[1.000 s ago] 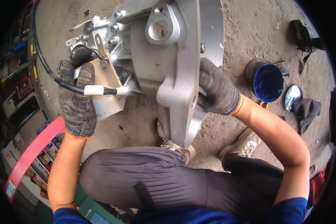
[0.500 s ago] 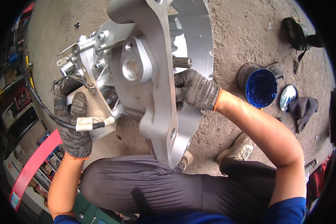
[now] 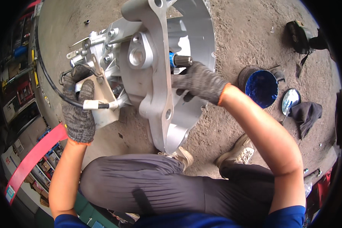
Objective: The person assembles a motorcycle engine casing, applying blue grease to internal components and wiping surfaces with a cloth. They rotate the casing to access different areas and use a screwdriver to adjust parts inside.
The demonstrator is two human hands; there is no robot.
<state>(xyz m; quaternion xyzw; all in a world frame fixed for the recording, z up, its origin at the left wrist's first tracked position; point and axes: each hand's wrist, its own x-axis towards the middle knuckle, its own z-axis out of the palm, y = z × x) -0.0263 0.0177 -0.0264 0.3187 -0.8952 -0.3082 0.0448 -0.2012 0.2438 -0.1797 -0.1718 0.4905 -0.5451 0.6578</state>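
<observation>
A silver gearbox [image 3: 150, 93] with a wide bell housing [image 3: 200, 34] stands before me above my knees. Its splined shaft [image 3: 184, 60] sticks out to the right, with a blue part or blue grease [image 3: 172, 59] at its base. My left hand [image 3: 79, 117], in a grey knit glove, is closed round a pale metal bracket [image 3: 106, 100] on the gearbox's left side. Across its fingers runs a black cable [image 3: 57, 90] with a white tag. My gloved right hand [image 3: 203, 83] reaches into the housing just below the shaft. Its fingers are blurred and partly behind the flange.
A can of blue grease [image 3: 260, 89] stands on the rough floor at right. Beside it lie a round mirror [image 3: 291, 99] and a dark cloth [image 3: 307, 116]. A black object with a strap [image 3: 298, 38] is farther off. Left are a red curved bar [image 3: 30, 161] and cluttered shelves.
The view has shifted slightly. My right hand has dropped lower relative to the shaft, and blue now shows at the shaft's base. My left hand keeps its place on the bracket.
</observation>
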